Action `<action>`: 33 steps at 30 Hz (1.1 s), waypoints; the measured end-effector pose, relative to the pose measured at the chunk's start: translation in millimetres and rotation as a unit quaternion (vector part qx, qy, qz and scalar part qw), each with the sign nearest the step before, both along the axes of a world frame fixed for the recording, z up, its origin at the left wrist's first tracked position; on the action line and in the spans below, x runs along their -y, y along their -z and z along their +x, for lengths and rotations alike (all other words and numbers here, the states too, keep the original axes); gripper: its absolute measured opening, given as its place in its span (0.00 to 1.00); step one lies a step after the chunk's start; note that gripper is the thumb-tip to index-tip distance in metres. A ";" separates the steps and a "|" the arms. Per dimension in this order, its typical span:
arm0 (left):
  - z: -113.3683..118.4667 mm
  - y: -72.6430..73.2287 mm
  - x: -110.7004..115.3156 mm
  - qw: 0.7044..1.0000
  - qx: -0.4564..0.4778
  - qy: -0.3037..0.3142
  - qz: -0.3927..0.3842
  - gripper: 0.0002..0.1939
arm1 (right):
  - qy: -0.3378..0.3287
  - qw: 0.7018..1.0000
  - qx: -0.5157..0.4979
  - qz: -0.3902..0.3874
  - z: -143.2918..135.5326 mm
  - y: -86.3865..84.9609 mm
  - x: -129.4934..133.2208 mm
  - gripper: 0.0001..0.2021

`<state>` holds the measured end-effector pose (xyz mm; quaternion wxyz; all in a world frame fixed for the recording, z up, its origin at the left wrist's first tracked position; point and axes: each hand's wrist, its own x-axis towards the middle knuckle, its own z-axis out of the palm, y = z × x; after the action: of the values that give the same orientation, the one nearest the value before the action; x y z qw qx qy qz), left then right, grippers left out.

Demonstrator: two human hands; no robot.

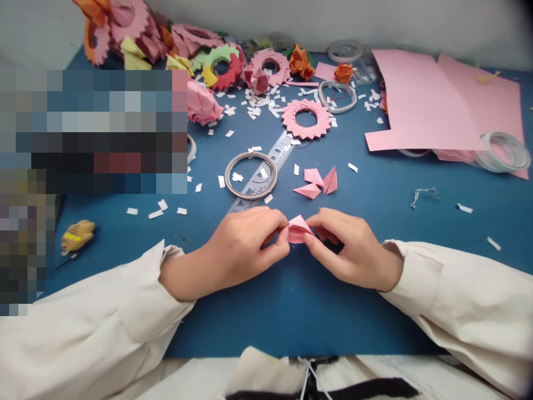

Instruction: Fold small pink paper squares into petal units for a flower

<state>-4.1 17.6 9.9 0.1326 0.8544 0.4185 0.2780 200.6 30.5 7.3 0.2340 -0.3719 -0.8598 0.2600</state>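
Note:
Between my two hands is a small pink folded paper piece (299, 229), a pointed flap at its top. My left hand (245, 236) pinches its left corner between thumb and fingers. On the other side, my right hand (347, 244) grips the right edge the same way. Just beyond my fingers lie a few more pink folded paper pieces (314, 176). A pink folded-paper ring (306, 119) rests farther back, touching the upper end of a clear plastic ruler (280, 153). A roll of tape (226, 176) lies across that ruler.
Pink paper sheets (428, 100) lie at the back right, with a tape roll (522, 153) on their corner. White paper scraps (156, 214) are scattered over the blue table (291, 316). Several folded-paper rings and flowers (225, 64) line the back. A yellow-brown toy (78, 236) sits at left.

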 end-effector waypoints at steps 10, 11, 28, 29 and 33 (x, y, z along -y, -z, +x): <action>-9.4 -10.2 -0.3 0.968 0.095 0.126 -0.196 0.10 | 0.004 0.997 -0.078 0.016 -1.2 2.5 0.2 0.03; -9.3 -10.2 -0.5 0.968 0.099 0.113 -0.201 0.10 | 0.005 0.996 -0.082 0.017 -1.1 2.5 -0.1 0.03; -6.1 -12.1 -2.1 0.963 0.104 0.050 -0.245 0.09 | -0.018 0.995 -0.099 0.020 0.5 1.3 -1.5 0.04; -6.2 -11.9 -2.1 0.961 0.104 0.057 -0.251 0.08 | -0.022 0.994 -0.102 0.019 0.3 1.1 -1.5 0.04; -6.5 -11.0 -2.0 0.955 0.106 0.086 -0.264 0.07 | -0.033 0.994 -0.105 0.017 0.2 0.2 -1.4 0.04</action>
<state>-10.5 19.5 20.9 0.4203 0.7873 0.3857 0.2339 200.8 31.9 7.1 0.3210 -0.3099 -0.8464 0.2908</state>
